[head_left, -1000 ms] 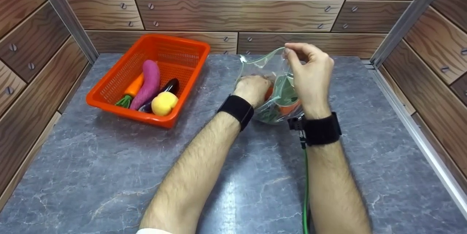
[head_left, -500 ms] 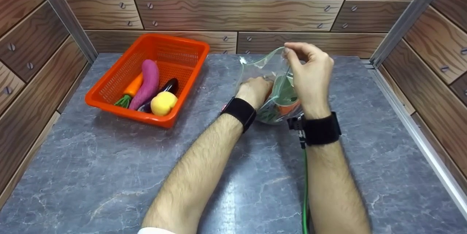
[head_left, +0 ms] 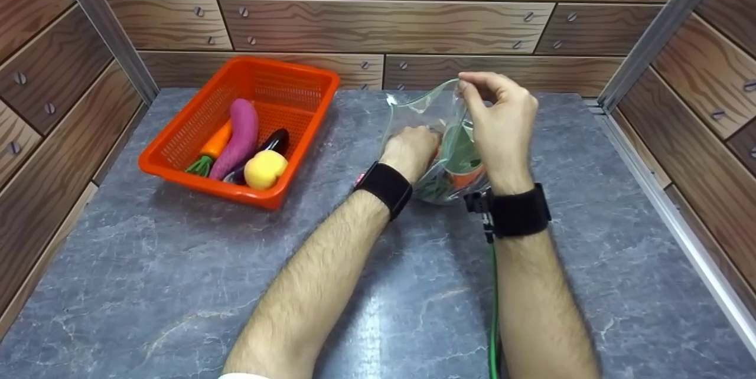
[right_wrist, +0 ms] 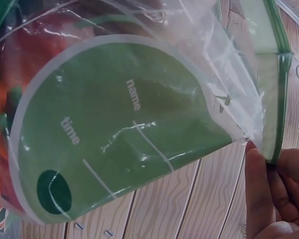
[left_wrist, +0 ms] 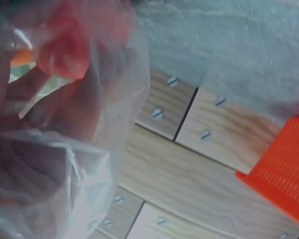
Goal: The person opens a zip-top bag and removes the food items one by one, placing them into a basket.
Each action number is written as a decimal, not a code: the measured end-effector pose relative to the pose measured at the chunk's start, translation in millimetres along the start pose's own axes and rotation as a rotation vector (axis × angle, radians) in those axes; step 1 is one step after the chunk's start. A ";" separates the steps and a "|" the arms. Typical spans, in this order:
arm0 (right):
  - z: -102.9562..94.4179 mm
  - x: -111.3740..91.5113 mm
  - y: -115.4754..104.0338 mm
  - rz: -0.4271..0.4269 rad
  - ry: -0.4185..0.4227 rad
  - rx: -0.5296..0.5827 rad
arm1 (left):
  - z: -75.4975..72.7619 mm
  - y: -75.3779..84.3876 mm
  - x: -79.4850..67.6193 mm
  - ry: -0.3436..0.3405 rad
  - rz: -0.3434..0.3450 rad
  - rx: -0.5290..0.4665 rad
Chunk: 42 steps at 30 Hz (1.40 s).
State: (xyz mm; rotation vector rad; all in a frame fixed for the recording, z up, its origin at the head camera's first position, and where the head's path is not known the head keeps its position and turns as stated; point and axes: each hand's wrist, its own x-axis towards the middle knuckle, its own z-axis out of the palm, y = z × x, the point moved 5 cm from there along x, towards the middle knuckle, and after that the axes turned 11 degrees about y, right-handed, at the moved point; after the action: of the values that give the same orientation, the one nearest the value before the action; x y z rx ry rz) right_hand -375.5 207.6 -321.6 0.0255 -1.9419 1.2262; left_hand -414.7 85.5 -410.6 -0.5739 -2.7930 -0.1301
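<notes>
A clear zip bag (head_left: 422, 110) with a green label (right_wrist: 124, 119) stands on the table, its mouth held up. My left hand (head_left: 410, 147) reaches inside through the mouth, fingers curled about a smooth red vegetable (left_wrist: 65, 57); plastic blurs its outline in the left wrist view. Thumb and fingertips of my right hand (head_left: 502, 113) pinch the green zip edge at the bag's upper right corner. Red, orange and leafy green produce fills the lower part of the bag, partly hidden by the label.
An orange-red basket (head_left: 155, 160) at the left holds a carrot (head_left: 217, 140), a long purple vegetable (head_left: 242, 131), a dark eggplant (head_left: 276, 141) and a yellow fruit (head_left: 266, 169). Wood-patterned walls enclose the grey table (head_left: 177, 284). A green cable (head_left: 494, 308) runs from the right wristband.
My left hand has shifted slightly down and turned a little inside the bag. The right hand keeps its pinch on the edge almost unmoved. The basket is unchanged.
</notes>
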 end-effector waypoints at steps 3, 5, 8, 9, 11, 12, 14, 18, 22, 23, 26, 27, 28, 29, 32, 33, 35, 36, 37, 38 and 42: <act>0.3 -0.3 -0.2 -0.002 -0.001 -0.003 | -1.8 4.2 2.2 0.000 -0.018 0.017; 0.4 -0.6 0.3 0.000 -0.002 -0.008 | -0.9 6.2 3.2 -0.017 -0.036 0.026; 0.5 -0.7 1.7 0.005 0.000 -0.008 | 2.0 7.4 4.1 -0.052 -0.071 0.013; 0.4 -0.5 2.0 0.006 0.000 -0.005 | 2.6 7.3 4.0 -0.057 -0.081 0.003; 0.2 -0.1 1.8 0.005 0.003 0.000 | 3.4 6.5 4.2 -0.056 -0.099 -0.017; 0.3 0.0 1.3 0.002 0.002 0.004 | 4.1 5.8 4.7 -0.056 -0.110 -0.029; -0.5 0.2 0.6 0.000 0.003 0.009 | 7.8 5.4 6.8 -0.063 -0.118 -0.034; -1.1 0.2 -0.4 0.004 0.001 0.010 | 28.8 2.9 16.1 -0.038 -0.101 -0.013; -0.5 0.0 -0.1 0.012 0.001 0.006 | 43.5 0.3 22.0 -0.040 -0.088 -0.006; -0.6 0.1 -0.1 0.009 0.003 0.003 | 45.8 -0.2 22.6 -0.034 -0.077 -0.005; -1.1 -0.1 0.1 0.004 0.005 -0.006 | 40.2 0.8 18.7 -0.052 -0.032 0.000; -1.3 -0.2 0.4 0.002 0.003 -0.008 | 38.2 0.9 16.9 -0.051 -0.017 0.000; -0.9 -0.4 0.2 -0.001 0.000 -0.009 | 35.4 0.8 14.6 -0.053 -0.006 -0.002; -0.7 -0.7 -0.1 -0.002 -0.004 -0.008 | 32.6 0.5 12.5 -0.053 0.002 -0.008; 0.1 -1.2 0.3 -0.001 -0.012 -0.004 | 22.0 0.5 6.1 -0.073 0.009 -0.028; 0.4 -1.2 0.5 -0.001 -0.014 0.000 | 20.5 0.3 5.1 -0.073 0.013 -0.032; 0.8 -1.2 1.0 0.005 -0.013 0.004 | 17.6 0.0 3.6 -0.069 0.026 -0.031; 0.9 -1.2 1.0 0.007 -0.013 0.006 | 16.4 -0.2 3.3 -0.067 0.034 -0.027; 1.1 -1.2 1.0 0.007 -0.013 0.007 | 16.0 -0.7 3.2 -0.068 0.042 -0.024; 1.1 -1.1 1.0 0.007 -0.012 0.007 | 15.9 -1.3 3.3 -0.075 0.048 -0.028; 0.9 -1.0 0.8 0.001 -0.010 -0.005 | 14.1 -4.0 4.3 -0.111 0.049 -0.045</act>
State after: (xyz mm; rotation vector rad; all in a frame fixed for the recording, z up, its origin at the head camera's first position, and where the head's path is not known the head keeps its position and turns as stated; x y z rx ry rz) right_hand -375.7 207.0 -322.9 0.0287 -1.9537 1.2245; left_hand -423.7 85.5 -422.9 -0.6799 -2.8866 -0.1563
